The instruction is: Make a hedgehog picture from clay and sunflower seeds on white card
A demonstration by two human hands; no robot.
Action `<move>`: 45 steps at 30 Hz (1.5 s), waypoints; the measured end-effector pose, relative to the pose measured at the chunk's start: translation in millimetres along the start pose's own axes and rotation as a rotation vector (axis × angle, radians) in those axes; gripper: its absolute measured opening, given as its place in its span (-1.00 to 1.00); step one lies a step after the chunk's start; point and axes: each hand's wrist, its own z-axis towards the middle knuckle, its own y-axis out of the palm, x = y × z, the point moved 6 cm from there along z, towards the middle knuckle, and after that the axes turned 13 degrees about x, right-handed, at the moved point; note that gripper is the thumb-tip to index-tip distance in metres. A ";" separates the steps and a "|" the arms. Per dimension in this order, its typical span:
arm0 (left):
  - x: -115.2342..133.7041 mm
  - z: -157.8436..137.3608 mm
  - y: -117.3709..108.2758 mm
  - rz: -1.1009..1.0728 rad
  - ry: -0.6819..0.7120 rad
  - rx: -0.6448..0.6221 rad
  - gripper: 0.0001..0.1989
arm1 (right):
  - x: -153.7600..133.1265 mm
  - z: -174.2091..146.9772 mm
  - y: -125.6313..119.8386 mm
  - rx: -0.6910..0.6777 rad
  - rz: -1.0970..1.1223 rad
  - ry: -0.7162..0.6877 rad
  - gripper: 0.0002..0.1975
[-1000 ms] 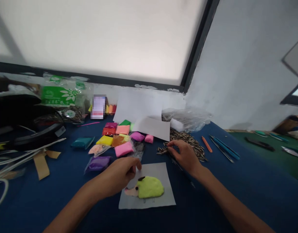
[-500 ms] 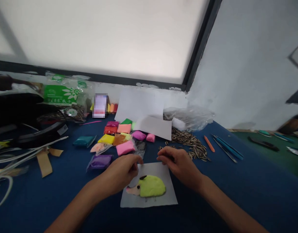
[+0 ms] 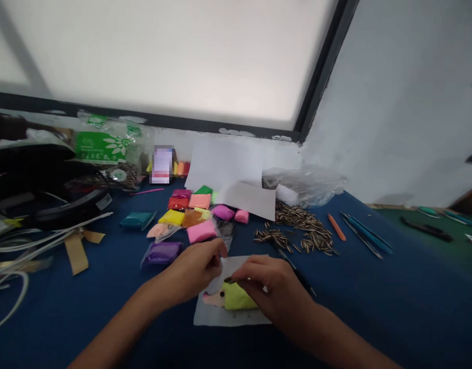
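A sheet of white paper [image 3: 208, 319] lies before me with a flat clay hedgehog [image 3: 238, 298] on it, its body yellow-green, its pointed face pale pink with a black eye. My right hand [image 3: 272, 287] reaches over the hedgehog's back and covers its rear. Thumb and forefinger pinch at a dark sunflower seed [image 3: 228, 280] on the upper edge of the body, behind the head. At the paper's upper left, my left hand [image 3: 199, 269] is curled, with forefinger and thumb near each other; whatever lies between them is hidden.
Sunflower seeds [image 3: 310, 225] are heaped beyond my right hand, near a dark pen-like tool [image 3: 297, 271]. An orange tool [image 3: 336, 227] and blue-handled tweezers [image 3: 368, 233] lie to the right. Coloured clay packs [image 3: 201, 231] fill the middle; white cables [image 3: 47, 236] lie left.
My right hand has moved left and down from the paper's upper right edge onto the hedgehog's back. The pen-like tool has come into sight. My left hand stays nearly in place.
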 end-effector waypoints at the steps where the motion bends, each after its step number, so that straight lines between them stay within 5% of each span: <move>1: -0.9 -0.1 0.2 -0.015 0.012 -0.014 -0.83 | 1.2 -1.2 2.4 0.008 -0.022 0.001 -0.84; 11: 1.6 -1.6 3.7 -0.143 -0.018 -0.125 -0.85 | 4.5 -3.2 13.2 0.041 -0.189 -0.007 -0.85; 45: 2.6 1.0 5.8 -0.053 -0.029 -0.088 -0.83 | 3.9 -6.4 30.0 0.023 -0.438 -0.135 -0.82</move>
